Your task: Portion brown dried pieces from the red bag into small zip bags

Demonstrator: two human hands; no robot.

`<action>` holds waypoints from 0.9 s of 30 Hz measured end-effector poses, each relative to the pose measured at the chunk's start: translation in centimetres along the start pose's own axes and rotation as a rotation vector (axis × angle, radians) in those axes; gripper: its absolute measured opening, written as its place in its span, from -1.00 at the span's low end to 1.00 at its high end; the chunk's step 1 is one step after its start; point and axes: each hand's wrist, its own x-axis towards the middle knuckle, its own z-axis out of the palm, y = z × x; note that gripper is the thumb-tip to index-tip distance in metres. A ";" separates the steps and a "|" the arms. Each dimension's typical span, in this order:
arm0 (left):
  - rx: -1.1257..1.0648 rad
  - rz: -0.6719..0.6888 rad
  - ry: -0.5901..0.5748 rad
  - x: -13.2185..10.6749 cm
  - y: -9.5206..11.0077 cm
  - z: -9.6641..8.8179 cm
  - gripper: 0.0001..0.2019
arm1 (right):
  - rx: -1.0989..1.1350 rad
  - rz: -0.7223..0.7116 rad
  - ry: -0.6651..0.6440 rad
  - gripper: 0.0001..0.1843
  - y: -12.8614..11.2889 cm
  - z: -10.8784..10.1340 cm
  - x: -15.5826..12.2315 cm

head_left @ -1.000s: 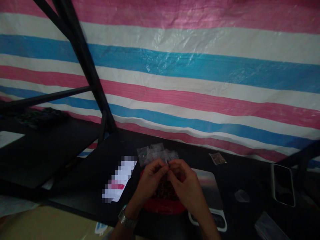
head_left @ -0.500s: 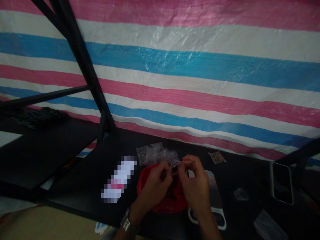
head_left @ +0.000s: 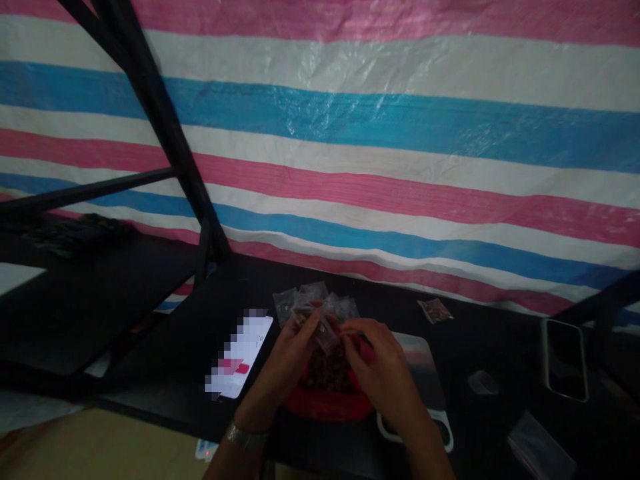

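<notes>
Wrapped by the fingers of my left hand [head_left: 293,347], a small clear plastic bag [head_left: 326,335] is held tilted above a red plastic bag [head_left: 330,407]. My right hand [head_left: 377,357] is closed in a pinch at the small bag's right edge; its fingertips are partly hidden. Small brown pieces [head_left: 327,373] fill the open red bag beneath both hands. Just behind it lie several clear plastic bags [head_left: 313,291], overlapping one another. A white kitchen scale [head_left: 423,367] with a metal plate sits beside the red bag, partly covered by my right forearm.
A lit phone [head_left: 247,363] lies at the left, and a dark-screened phone [head_left: 565,360] at the right. Toward the back is a filled small bag [head_left: 435,310]. A clear round piece [head_left: 483,383] and a plastic sleeve [head_left: 541,447] lie on the black table [head_left: 165,373]. Striped sheeting [head_left: 400,173] hangs behind.
My hands have turned: the left now wraps the small bag, which hangs tilted, and the right has shifted slightly left and down. More of the brown pieces in the red bag shows.
</notes>
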 end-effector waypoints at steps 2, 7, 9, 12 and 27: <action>0.137 0.084 -0.016 -0.2 0.2 -0.4 -0.39 | -0.010 0.024 0.001 -0.76 0.5 -0.5 0.1; 0.412 0.096 -0.207 -0.9 -0.2 -0.8 -0.51 | -0.014 0.113 0.111 -0.81 1.2 -2.1 0.3; 0.453 0.085 -0.249 -1.1 -0.4 -0.7 -0.54 | -0.008 0.119 0.142 -0.82 1.4 -2.5 0.3; 0.436 0.092 -0.272 -1.3 -0.7 -0.3 -0.53 | -0.009 0.097 0.165 -0.83 1.6 -2.9 0.4; 0.466 0.231 -0.290 -1.4 -1.8 0.2 -0.62 | 0.009 -0.012 0.127 -0.75 0.5 -2.9 0.7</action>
